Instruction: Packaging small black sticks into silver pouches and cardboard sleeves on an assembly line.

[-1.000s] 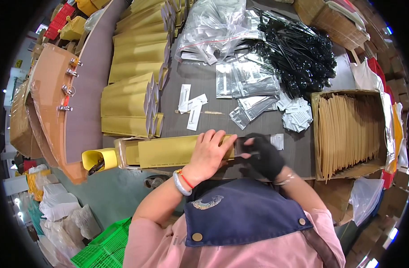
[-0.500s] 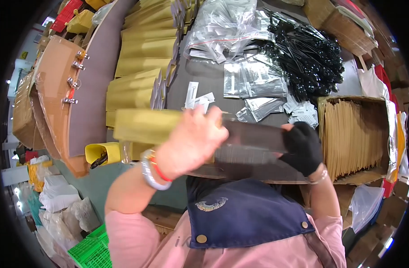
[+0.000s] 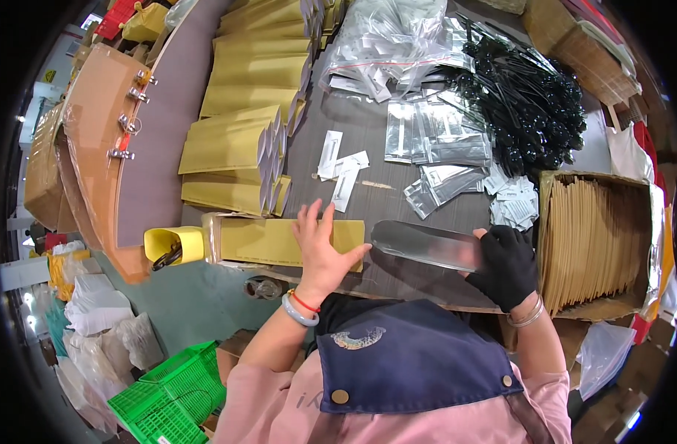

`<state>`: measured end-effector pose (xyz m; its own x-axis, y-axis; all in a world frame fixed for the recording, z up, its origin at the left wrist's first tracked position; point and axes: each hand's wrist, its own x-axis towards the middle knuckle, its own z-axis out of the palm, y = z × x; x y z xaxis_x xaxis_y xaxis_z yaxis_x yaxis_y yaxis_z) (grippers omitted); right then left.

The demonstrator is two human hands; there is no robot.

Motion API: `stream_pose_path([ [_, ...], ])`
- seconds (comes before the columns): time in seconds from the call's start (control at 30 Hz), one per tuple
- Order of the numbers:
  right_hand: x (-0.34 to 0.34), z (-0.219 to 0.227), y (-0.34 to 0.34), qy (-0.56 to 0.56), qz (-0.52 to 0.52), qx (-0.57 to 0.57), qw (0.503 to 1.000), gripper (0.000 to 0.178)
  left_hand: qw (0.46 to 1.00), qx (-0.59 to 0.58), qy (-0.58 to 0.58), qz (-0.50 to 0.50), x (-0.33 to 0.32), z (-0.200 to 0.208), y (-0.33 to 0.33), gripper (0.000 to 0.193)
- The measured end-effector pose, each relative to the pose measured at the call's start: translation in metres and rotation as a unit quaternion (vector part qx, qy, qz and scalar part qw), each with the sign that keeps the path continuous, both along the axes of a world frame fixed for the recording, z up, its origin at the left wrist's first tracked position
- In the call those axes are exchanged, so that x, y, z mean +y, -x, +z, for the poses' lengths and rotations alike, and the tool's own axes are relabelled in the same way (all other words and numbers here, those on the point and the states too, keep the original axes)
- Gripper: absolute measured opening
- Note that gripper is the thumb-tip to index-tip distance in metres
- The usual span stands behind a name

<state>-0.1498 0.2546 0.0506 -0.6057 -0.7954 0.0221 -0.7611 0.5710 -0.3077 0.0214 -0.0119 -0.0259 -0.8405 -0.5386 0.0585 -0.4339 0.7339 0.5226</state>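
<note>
My left hand is bare and open, its fingers spread over the right part of a long yellow card piece at the table's near edge. My right hand, in a black fingerless glove, grips the right end of a long, clear plastic-looking strip. The strip's rounded free end points left towards my left thumb, with a small gap between them. Beyond my left hand, several small white cards with a slim grey shape on them lie on the dark table.
Folded yellow cards stand in rows at the left, above a yellow cup. Silvery flat packets and a heap of black long-stemmed pieces lie far right. A carton of tan card sheets stands beside my right hand.
My left hand has come down and opened, letting go of the blurred yellow card piece, which lies at the near edge. My right hand still holds the clear strip, less blurred.
</note>
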Motion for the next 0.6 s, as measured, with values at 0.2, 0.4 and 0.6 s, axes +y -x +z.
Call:
stream_pose_path([
  [0.2,-0.002,-0.003,-0.001,0.001,0.032,-0.025,0.999,0.062,0.998,0.005,-0.062,-0.007,-0.007,0.004,-0.003,0.088],
  [0.4,-0.050,-0.038,-0.012,0.022,0.094,-0.096,0.991,0.061,0.996,-0.045,-0.080,-0.017,-0.003,0.008,0.003,0.089],
  [0.6,-0.051,-0.030,-0.003,0.116,0.132,-0.033,0.984,0.064,0.992,0.040,-0.078,-0.086,-0.052,0.005,0.051,0.063],
])
